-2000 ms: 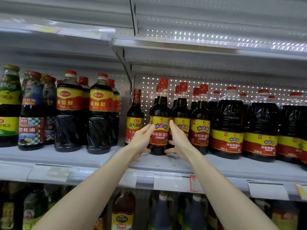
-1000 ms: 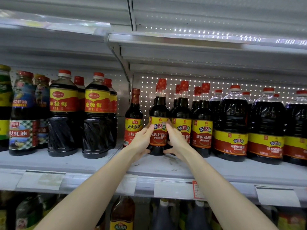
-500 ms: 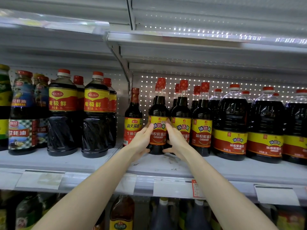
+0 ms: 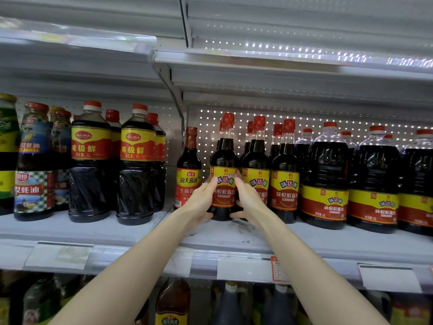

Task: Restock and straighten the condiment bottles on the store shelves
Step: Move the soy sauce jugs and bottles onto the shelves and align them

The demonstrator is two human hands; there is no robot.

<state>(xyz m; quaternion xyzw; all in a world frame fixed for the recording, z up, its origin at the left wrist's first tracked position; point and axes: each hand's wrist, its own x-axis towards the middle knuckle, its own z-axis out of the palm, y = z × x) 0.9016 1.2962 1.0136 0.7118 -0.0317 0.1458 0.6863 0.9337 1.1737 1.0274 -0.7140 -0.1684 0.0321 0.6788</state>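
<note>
- While both forearms are stretched up from the bottom of the frame, the left hand point(image 4: 199, 202) is cupped on the left side of a soy sauce bottle point(image 4: 223, 181) at frame centre, fingers flat on the label edge, thumb low by the base.
- Right hand point(image 4: 249, 200) is pressed to the bottle's right side, fingers partly tucked betw. it and the neighbour bottle point(image 4: 256, 167); thumb at the base too. Bottle is clasped betw. both palms; neither hand is fully closed.
- Held bottle is seen upright, base on the shelf point(image 4: 304, 240), red cap up, yellow/red label facing out, at the left end of its row.
- Just left of it, a slimmer dark bottle point(image 4: 188, 174) w/ yellow label is stood alone, partly hidden by the left hand.
- To the right, a third matching bottle point(image 4: 284, 177) is lined up, w/ more red caps visible behind.
- Further right, large jugs point(image 4: 324, 184) w/ the same label style are set along the shelf to the frame's right edge.
- Centre-left, two tall bottles w/ red-and-yellow bands point(image 4: 90, 160) are placed on the adjoining shelf section; more stand behind.
- Far left, oyster sauce bottles point(image 4: 34, 165) w/ blue and checked labels are seen.
- Price tag strips point(image 4: 243, 268) are fixed on the shelf's front lip.
- Lower shelf bottles point(image 4: 172, 303) are glimpsed along the bottom, dim and blurred.
- An upper shelf point(image 4: 257, 59) spans the top of the frame.
</note>
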